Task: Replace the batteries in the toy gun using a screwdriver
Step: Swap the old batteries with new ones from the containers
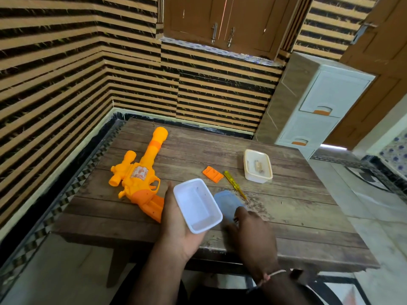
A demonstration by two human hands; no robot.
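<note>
The orange and yellow toy gun point(141, 175) lies on the wooden table point(297, 216) at the left, barrel pointing away. An orange battery cover point(212, 174) lies loose near the middle, and a yellow-handled screwdriver point(234, 185) lies just right of it. My left hand point(176, 227) holds a white rectangular container point(197, 205) from below, tilted and empty inside. My right hand point(251, 234) rests on the table with its fingers on a bluish translucent lid point(228, 204). A second white container point(257, 165) at the far right holds small brownish items that look like batteries.
The table stands in a corner with striped walls at the left and back. A white plastic drawer unit point(317, 106) stands beyond the table's far right corner. Tiled floor lies to the right. A dark stool or chair edge shows below the near table edge.
</note>
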